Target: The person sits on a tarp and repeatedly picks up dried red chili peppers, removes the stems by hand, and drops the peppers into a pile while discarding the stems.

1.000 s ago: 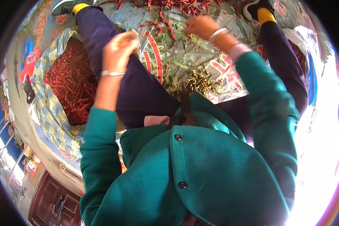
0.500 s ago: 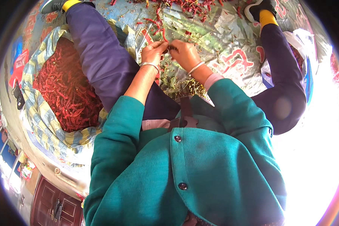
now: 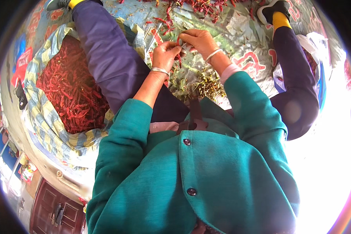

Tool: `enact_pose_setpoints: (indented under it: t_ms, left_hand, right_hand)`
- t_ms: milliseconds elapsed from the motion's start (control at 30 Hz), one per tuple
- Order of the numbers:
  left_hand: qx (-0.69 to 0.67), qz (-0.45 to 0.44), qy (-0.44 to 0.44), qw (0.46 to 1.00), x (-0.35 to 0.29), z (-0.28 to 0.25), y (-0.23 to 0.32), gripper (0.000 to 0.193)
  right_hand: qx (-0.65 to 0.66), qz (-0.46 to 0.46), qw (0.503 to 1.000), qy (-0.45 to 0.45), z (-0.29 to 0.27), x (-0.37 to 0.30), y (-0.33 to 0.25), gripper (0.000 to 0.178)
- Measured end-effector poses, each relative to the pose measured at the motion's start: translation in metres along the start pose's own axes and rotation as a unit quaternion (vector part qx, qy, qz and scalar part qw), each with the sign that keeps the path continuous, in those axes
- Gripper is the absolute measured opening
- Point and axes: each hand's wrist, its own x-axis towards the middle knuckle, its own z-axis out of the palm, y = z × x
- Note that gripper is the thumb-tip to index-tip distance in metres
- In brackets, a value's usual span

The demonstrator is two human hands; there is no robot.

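"Where's the red chili (image 3: 179, 59)?"

"Twelve o'clock, pinched between the left hand's (image 3: 164, 57) thumb and fingers. The right hand (image 3: 201, 41) meets its upper end; whether that one pinches it too, I can't tell."

"And containers?"

"Checked sack (image 3: 78, 143) toward ten o'clock, heaped with dried chilies (image 3: 72, 91). White bag (image 3: 316, 41) at two, something reddish inside."

Teal jacket (image 3: 152, 175) with dark round buttons (image 3: 191, 192), silvery bracelets (image 3: 160, 70), navy trousers (image 3: 105, 54), yellow socks (image 3: 280, 20), dark shoes (image 3: 276, 7)
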Motion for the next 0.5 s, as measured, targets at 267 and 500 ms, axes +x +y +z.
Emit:
enact_pose_setpoints:
  t_ms: [267,500]
  left_hand:
    - [0.019,-0.026,-0.083,0.996,-0.012,0.011,0.007,0.017]
    - [0.153,-0.031,-0.102,0.982,-0.008,0.005,-0.001,0.011]
  right_hand:
    - [-0.065,-0.077,0.995,0.005,0.000,-0.019,0.018,0.017]
    - [0.033,-0.001,0.999,0.010,0.001,-0.032,0.013,0.016]
